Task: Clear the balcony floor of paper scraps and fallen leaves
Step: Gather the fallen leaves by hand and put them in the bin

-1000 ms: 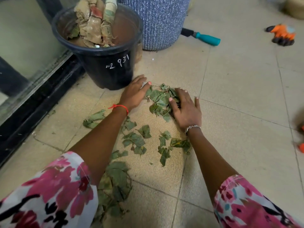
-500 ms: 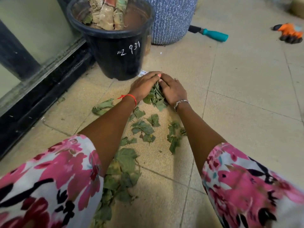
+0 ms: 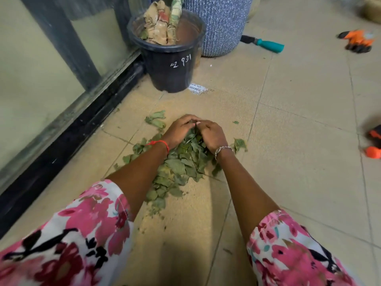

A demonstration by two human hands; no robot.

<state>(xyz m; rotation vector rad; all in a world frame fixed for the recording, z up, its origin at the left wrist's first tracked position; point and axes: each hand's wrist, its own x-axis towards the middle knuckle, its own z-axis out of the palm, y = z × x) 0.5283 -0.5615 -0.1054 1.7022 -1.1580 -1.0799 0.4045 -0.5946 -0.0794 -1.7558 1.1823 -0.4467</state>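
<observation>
A heap of green fallen leaves (image 3: 177, 168) lies on the beige tiled floor between my forearms. My left hand (image 3: 179, 129) and my right hand (image 3: 212, 135) are cupped together over the heap's far end. Their fingers curl round a bunch of leaves and the fingertips meet. A few loose leaves (image 3: 156, 120) lie just left of my left hand, and one leaf (image 3: 239, 144) lies right of my right wrist. A white printed paper scrap (image 3: 198, 89) lies on the floor beside the black bucket (image 3: 171, 67).
The black bucket holds crumpled paper and stands against the glass door track (image 3: 61, 131). Behind it is a blue-grey planter (image 3: 220, 23). A teal-handled tool (image 3: 270, 45), an orange glove (image 3: 356, 41) and another orange object (image 3: 374, 141) lie on the tiles to the right.
Both hands closed together over the far leaves and dragged them toward me, merging the scattered leaves into one heap. The paper scrap by the bucket is now uncovered.
</observation>
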